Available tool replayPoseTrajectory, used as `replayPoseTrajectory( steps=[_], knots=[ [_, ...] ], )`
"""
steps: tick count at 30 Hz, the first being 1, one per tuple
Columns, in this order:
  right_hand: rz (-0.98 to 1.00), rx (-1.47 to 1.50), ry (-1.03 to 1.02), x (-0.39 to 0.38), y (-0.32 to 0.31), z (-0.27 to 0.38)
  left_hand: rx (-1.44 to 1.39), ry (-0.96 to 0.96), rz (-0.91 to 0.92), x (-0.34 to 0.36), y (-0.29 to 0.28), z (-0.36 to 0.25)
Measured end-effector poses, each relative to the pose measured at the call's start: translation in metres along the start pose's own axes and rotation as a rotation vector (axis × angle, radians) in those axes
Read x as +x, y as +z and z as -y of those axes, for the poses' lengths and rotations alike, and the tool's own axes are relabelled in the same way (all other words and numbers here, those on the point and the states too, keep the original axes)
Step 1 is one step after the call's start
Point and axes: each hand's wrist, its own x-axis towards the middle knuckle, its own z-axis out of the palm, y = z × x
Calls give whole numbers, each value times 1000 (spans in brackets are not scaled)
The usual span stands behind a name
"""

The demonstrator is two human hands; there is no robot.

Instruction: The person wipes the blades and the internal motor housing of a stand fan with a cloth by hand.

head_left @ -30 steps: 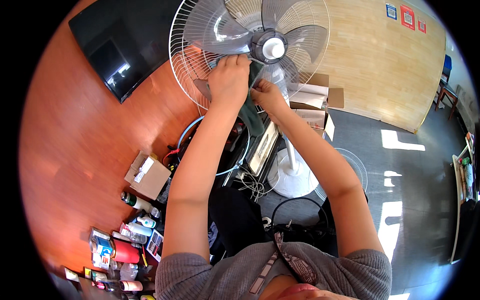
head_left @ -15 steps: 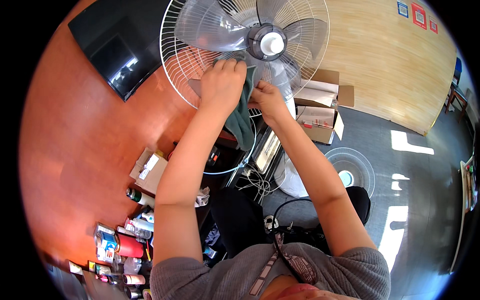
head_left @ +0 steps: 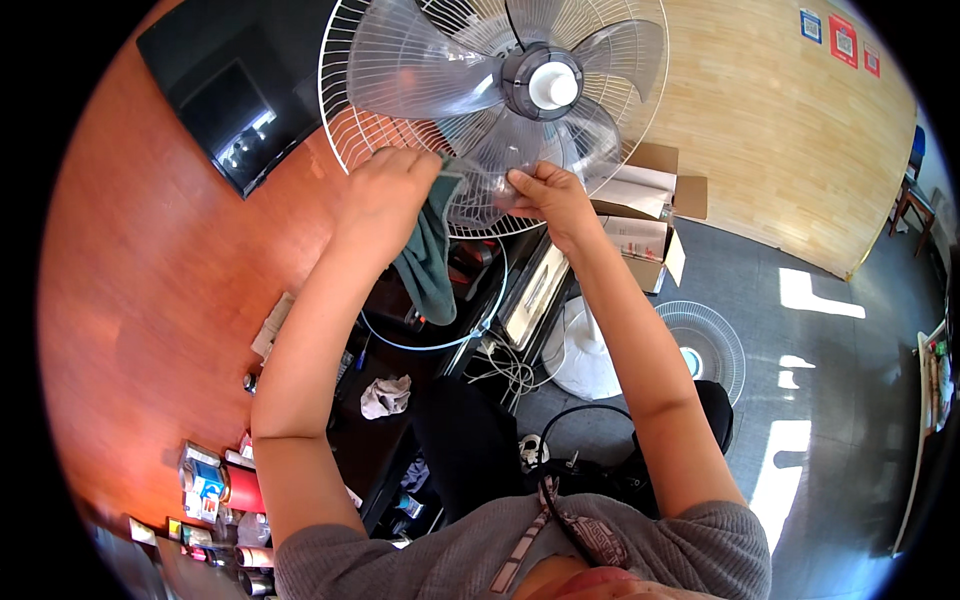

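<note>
As seen from the head camera, on a clock face centred on that view, has the fan (head_left: 555, 87) between twelve and one o'clock, showing grey see-through blades (head_left: 420, 80) in front of a white guard (head_left: 345, 125). Grips the green cloth (head_left: 432, 262) with the left hand (head_left: 385, 190) at eleven, curling the fingers (head_left: 405, 162) into it and hiding their tips. Lets the cloth hang toward nine, just beside the lower blade (head_left: 482, 190); cannot tell of any contact between cloth and blade. Pinches the edge of that blade with the right hand (head_left: 555, 205) at one, setting the thumb (head_left: 518, 178) on the near side and curling the other fingers beneath. Includes, farther out, a black screen (head_left: 230, 100) between ten and eleven, open boxes (head_left: 648, 272) at two, a round grille (head_left: 715, 335) on the grey floor (head_left: 840, 390) just past three, and the fan's white base (head_left: 575, 360) at four. Has also a looped white cord (head_left: 512, 372) at five, a crumpled rag (head_left: 386, 397) between seven and eight, a pale blue loop (head_left: 425, 348) nearer the centre at eight, and a red can (head_left: 240, 488) farther out at eight.
</note>
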Motion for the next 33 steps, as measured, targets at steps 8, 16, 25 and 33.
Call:
replayPoseTrajectory(
  steps=[8, 16, 25, 33],
  knots=[
    [68, 13, -143, 5, 6, -10, -57, -395, -85, 52, 43, -36],
    [33, -69, -217, 10, 13, -20, 113, -544, -471, 69, 78, -54],
    [-29, 35, -261, 17, 14, -34, 180, -596, -453, 68, 81, -57],
    [-56, 284, -136, 9, -4, -30, 191, -495, -93, 38, 57, -56]
  ],
)
